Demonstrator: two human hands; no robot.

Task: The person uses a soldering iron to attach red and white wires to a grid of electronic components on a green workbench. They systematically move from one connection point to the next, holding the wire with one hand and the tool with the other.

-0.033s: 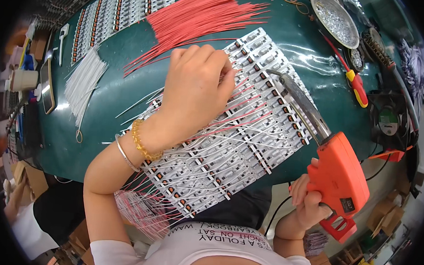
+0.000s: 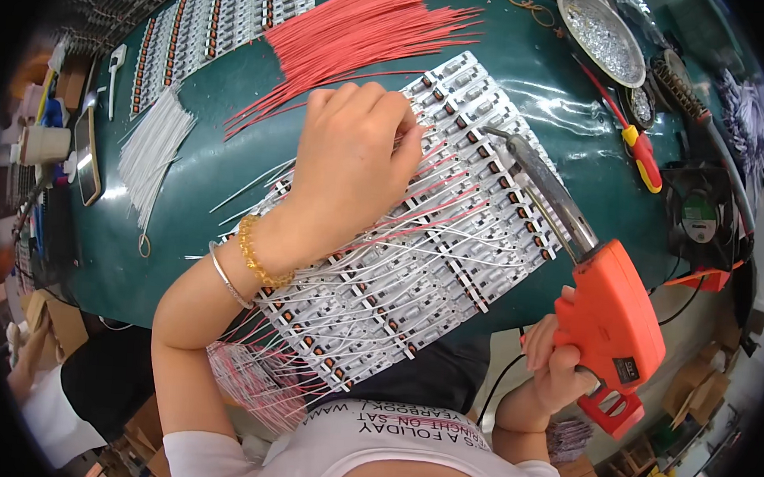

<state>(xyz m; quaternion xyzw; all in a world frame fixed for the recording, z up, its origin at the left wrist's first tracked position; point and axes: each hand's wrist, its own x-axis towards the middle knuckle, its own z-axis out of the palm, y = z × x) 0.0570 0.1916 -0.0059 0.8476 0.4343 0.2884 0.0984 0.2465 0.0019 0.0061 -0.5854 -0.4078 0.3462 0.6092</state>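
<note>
My left hand (image 2: 356,155) is closed in a pinch over the upper part of a panel of small circuit boards (image 2: 454,272). A thin wire seems to be between its fingertips, though the fingers hide most of it. My right hand (image 2: 557,360) grips an orange-red soldering gun (image 2: 611,311) by its handle. The gun's metal nozzle and bent tip (image 2: 495,132) hang over the panel, to the right of my left fingertips. Rows of white wires (image 2: 380,277) and several red wires (image 2: 439,211) lie across the boards, some hanging past the near left edge.
Loose red wires (image 2: 349,38) are heaped behind the panel, and white wires (image 2: 153,149) lie at left. Another board panel (image 2: 212,22) is at the back. On the right are a metal dish (image 2: 601,38), a red-yellow screwdriver (image 2: 643,157), a brush (image 2: 680,81) and a small fan (image 2: 698,216).
</note>
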